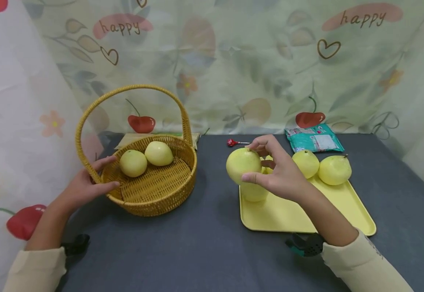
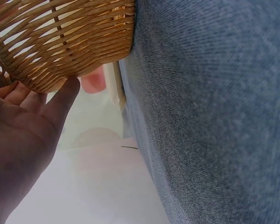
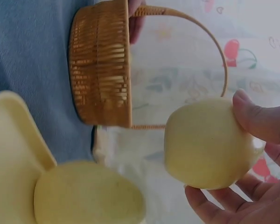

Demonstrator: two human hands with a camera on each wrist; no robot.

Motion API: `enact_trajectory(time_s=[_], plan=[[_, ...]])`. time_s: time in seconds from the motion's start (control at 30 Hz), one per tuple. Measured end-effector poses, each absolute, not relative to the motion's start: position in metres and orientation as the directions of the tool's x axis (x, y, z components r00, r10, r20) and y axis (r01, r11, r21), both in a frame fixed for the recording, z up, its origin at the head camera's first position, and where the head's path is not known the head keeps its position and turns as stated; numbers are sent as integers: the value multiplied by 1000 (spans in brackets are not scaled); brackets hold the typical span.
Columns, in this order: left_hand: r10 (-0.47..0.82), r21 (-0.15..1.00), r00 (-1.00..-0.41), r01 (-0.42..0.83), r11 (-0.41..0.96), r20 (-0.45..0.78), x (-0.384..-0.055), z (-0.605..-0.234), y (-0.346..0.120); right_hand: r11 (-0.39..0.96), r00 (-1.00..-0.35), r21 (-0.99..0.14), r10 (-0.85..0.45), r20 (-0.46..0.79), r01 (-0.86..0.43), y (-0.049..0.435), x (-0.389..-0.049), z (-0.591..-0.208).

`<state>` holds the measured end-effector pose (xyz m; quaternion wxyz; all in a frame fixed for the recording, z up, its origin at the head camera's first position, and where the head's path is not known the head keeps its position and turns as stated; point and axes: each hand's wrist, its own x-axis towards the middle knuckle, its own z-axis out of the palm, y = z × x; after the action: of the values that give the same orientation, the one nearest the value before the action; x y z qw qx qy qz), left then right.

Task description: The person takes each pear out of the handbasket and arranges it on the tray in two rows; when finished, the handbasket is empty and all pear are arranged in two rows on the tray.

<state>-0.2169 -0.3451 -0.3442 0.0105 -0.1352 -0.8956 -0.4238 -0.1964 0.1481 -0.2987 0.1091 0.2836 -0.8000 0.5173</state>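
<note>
A yellow-green pear (image 1: 244,165) is held up by my right hand (image 1: 279,172), thumb on one side and fingers on the other. It hangs over the left edge of the yellow tray (image 1: 277,221), overlapping another pear (image 1: 254,192) there. Two more pears (image 1: 305,164) (image 1: 334,170) sit at the tray's back right, and one behind my fingers is mostly hidden. My left hand (image 1: 85,184) grips the rim of the wicker basket (image 1: 157,207) beside the foot of its tall handle, as the left wrist view also shows. Inside the basket lie two pears (image 1: 133,163) (image 1: 159,153).
A teal packet (image 1: 315,138) lies behind the tray. A red-wrapped lollipop (image 1: 232,142) is at the back middle of the dark tablecloth (image 1: 212,247). Behind the basket lies a flat beige packet (image 1: 131,139). Printed curtains (image 1: 230,73) close off the back and sides.
</note>
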Motion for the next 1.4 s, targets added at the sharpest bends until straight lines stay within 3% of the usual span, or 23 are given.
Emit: enact_trajectory(time_s=[0.5, 1.4], plan=[[249, 746, -950, 304, 592, 189, -218, -344, -345, 475, -880, -745, -183, 438, -469, 205, -208, -300], [230, 747, -964, 253, 615, 136, -216, -344, -346, 543, -924, -747, -233, 303, -382, 235, -207, -343]])
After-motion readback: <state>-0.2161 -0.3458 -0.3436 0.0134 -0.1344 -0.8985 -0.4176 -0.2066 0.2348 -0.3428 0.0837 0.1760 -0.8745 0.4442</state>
